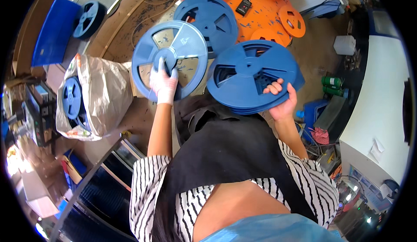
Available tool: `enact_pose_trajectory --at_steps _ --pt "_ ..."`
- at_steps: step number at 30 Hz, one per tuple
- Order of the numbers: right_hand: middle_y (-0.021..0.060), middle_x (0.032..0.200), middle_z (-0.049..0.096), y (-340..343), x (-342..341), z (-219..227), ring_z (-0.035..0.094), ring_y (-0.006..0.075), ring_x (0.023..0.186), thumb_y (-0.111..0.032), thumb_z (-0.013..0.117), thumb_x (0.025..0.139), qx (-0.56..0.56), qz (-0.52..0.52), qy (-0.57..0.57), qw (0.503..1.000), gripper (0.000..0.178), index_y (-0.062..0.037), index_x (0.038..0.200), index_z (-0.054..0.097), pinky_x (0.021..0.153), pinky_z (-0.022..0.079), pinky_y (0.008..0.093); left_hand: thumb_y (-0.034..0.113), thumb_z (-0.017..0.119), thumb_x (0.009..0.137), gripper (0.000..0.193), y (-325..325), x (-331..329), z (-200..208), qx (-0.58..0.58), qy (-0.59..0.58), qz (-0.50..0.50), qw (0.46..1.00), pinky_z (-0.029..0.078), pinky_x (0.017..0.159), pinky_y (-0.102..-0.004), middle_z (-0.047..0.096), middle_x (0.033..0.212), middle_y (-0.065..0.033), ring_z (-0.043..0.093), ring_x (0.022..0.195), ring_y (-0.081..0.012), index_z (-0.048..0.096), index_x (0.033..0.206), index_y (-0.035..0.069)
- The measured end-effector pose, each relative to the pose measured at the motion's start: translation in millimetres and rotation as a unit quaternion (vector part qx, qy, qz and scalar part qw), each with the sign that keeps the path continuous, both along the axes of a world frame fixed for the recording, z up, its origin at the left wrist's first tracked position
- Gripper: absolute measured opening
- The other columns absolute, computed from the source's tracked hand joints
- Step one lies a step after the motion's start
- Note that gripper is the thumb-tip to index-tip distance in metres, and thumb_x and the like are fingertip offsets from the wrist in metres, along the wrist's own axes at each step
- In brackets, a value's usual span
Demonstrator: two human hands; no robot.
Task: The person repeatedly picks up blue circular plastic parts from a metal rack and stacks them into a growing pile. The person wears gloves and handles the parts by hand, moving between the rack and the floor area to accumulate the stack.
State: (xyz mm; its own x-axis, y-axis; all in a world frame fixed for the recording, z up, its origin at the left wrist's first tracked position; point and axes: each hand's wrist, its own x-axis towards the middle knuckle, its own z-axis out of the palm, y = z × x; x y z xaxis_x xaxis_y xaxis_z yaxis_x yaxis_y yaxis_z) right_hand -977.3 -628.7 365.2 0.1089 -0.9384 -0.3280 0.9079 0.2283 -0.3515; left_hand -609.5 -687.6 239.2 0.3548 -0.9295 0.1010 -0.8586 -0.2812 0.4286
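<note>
My left hand [164, 84], in a pale glove, holds a blue plastic reel disc [193, 34] near its hub, and the disc's spoke openings show the floor beyond. At my right, a stack of blue reel discs [243, 87] rests close to my lap. My bare right hand [282, 99] grips the stack's near right rim, its fingertips curled over the edge at an opening and the thumb at the outer side. Another pile of blue reel discs [217, 18] lies just beyond the held disc, partly covered by it.
An orange table [265, 14], strewn with dark scraps, carries a small black device [243, 6] and orange discs [292, 21]. Left of me stands a pale sack [108, 96] with blue reels inside. A blue bin [56, 31] is at far left, a white machine [378, 90] at right.
</note>
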Motion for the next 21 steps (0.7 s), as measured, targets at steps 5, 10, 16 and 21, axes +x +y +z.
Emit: enact_pose_trajectory --at_steps 5,10,16,21 --pt "0.0023 0.083 0.046 6 -25 -3 0.046 0.0173 0.080 -0.028 0.049 0.093 0.008 -0.093 0.055 0.994 0.025 -0.0061 0.105 0.050 0.090 0.039 0.0381 0.035 0.068 0.074 0.067 -125 -65 -9 0.078 -0.063 -0.117 0.988 0.040 0.095 -0.0492 0.045 0.131 -0.0259 0.050 0.114 -0.0413 0.045 0.136 0.024" --pt "0.0029 0.085 0.047 18 -34 -7 0.047 0.0185 0.083 -0.026 0.049 0.093 0.047 -0.234 0.034 0.971 0.023 -0.0067 0.105 0.051 0.091 0.038 0.0405 0.026 0.070 0.074 0.064 -177 -81 2 0.017 0.130 -0.202 0.971 0.041 0.096 -0.0470 0.051 0.125 -0.0230 0.052 0.112 -0.0400 0.050 0.134 0.019" --pt "0.0036 0.084 0.048 14 -31 -1 0.048 0.0185 0.082 -0.026 0.051 0.091 0.113 -0.381 0.036 0.917 0.022 -0.0072 0.102 0.050 0.092 0.037 0.0407 0.032 0.054 0.091 0.057 -192 -37 71 0.106 0.835 -0.070 0.536 0.043 0.099 -0.0418 0.053 0.128 -0.0166 0.055 0.112 -0.0303 0.041 0.139 0.005" --pt "0.0032 0.084 0.047 -5 -21 -5 0.047 0.0178 0.081 -0.024 0.053 0.089 0.150 -0.382 0.016 0.912 0.022 -0.0070 0.102 0.049 0.091 0.037 0.0401 0.041 0.051 0.091 0.063 -201 -52 55 0.197 0.938 0.004 0.287 0.040 0.102 -0.0427 0.050 0.132 -0.0175 0.052 0.116 -0.0314 0.039 0.140 0.004"
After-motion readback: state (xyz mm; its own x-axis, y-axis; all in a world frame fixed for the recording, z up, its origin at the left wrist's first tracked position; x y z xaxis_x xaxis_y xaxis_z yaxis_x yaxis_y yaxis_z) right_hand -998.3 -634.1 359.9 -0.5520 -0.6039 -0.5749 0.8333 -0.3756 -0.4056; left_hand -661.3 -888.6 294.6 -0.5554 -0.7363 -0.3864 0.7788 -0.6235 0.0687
